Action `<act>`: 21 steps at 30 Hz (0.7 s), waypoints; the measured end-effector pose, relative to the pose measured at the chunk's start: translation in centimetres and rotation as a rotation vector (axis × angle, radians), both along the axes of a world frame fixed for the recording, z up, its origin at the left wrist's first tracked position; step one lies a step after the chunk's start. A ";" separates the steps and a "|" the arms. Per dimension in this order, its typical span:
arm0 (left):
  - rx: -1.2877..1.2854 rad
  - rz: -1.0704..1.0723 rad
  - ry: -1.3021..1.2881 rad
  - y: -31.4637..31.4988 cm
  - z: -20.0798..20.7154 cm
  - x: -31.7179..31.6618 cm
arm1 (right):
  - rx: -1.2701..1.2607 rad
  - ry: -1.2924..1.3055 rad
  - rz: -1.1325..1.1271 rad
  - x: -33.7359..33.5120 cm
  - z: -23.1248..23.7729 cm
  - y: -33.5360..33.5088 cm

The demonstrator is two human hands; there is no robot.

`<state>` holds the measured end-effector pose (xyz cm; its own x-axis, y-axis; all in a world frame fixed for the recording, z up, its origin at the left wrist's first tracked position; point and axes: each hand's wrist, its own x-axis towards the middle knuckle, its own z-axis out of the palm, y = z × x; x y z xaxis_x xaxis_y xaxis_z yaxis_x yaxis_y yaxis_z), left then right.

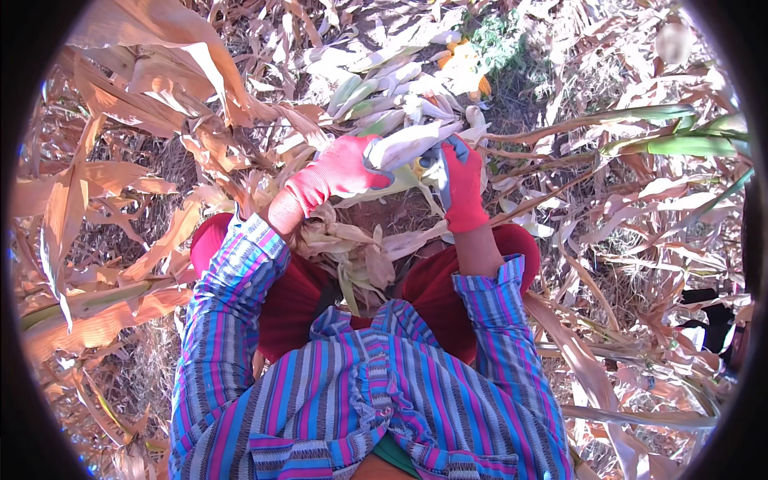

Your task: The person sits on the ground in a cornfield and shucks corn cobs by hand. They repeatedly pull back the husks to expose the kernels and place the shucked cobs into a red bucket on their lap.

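A pale ear of corn in its husk (408,146) lies across the gap between my hands, above my knees. My left hand (344,166), in a red glove with grey palm coating, is closed around its left end. At the other end, my right hand (462,178), gloved the same way, has its grey fingers bent against the husk near the tip. A bit of yellow shows beside those fingers; what it belongs to is partly hidden. Just beyond my hands lies a heap of husked-over corn ears (376,90).
Bare yellow cobs (464,70) lie past the heap, beside a green leafy plant (496,40). Loose dry husks (358,250) are piled between my knees. Tall dry corn leaves (172,60) crowd the left. Stalks with green leaves (672,146) reach in from the right.
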<state>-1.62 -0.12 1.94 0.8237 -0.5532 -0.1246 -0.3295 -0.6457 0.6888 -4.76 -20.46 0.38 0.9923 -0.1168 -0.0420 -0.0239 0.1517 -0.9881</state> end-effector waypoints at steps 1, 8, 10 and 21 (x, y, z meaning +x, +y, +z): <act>-0.004 0.032 0.047 -0.2 0.9 -0.3 | -0.012 0.004 0.004 0.1 -0.1 0.1; -0.903 0.036 0.903 -0.2 -3.3 -0.7 | 0.793 0.090 0.111 0.2 -2.1 0.7; -0.907 0.079 0.773 -0.2 -3.3 -1.1 | 0.948 0.182 0.183 0.1 -1.3 1.2; -1.036 0.575 0.511 -0.9 -2.0 0.4 | 0.424 0.092 0.402 -1.7 -0.2 3.1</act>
